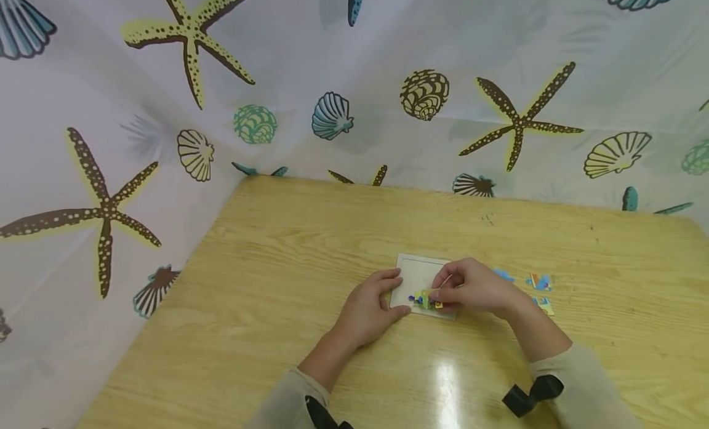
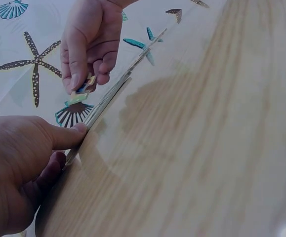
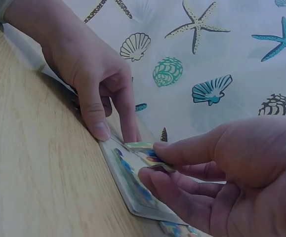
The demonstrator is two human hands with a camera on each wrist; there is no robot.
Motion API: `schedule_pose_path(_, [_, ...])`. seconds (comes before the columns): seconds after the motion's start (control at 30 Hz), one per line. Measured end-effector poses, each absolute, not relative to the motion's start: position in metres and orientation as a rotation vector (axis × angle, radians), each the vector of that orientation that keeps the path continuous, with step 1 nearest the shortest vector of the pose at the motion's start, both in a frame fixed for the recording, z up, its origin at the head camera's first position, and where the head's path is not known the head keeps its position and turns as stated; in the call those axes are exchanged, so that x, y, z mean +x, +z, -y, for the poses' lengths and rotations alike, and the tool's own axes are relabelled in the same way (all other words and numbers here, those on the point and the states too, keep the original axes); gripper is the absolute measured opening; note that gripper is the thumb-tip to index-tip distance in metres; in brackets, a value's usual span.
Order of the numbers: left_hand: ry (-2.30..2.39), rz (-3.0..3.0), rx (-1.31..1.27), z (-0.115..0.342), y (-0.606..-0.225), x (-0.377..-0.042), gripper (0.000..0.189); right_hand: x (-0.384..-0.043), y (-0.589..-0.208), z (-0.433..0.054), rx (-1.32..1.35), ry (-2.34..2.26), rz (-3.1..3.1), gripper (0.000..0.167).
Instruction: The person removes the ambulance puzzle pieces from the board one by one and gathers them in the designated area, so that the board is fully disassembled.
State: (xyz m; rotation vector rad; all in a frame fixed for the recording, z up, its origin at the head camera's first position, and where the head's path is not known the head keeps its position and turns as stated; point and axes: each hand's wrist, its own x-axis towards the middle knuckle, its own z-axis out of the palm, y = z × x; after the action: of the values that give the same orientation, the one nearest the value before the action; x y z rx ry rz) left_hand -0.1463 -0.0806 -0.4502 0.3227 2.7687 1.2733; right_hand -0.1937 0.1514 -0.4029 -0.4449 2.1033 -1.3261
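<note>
A white puzzle tray with a raised rim lies on the table. My left hand holds it at its near left corner, thumb along the near edge and fingers at the left side. My right hand is over the tray's right half. Between thumb and fingers it pinches a colourful jigsaw piece, tilted above the tray in the right wrist view. Beneath it, a strip of coloured puzzle pieces lies inside the tray along the near edge. Part of the tray is hidden by my right hand.
Several loose puzzle pieces lie on the wooden table to the right of the tray, some partly behind my right hand. A white curtain printed with shells and starfish hangs at the table's back and left edges.
</note>
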Motion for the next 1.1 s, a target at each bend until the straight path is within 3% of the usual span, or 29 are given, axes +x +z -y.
schedule_pose_path(0.6, [1.252,-2.77,0.347,0.078,-0.454,-0.142,0.055,-0.178,-0.404,-0.192,-0.377,-1.277,-2.158,0.018])
schedule_pose_path(1.1, [1.25,-2.778,0.335,0.081,-0.45,-0.145,0.055,-0.177,-0.4,-0.193,-0.316,-1.196,-2.199,0.013])
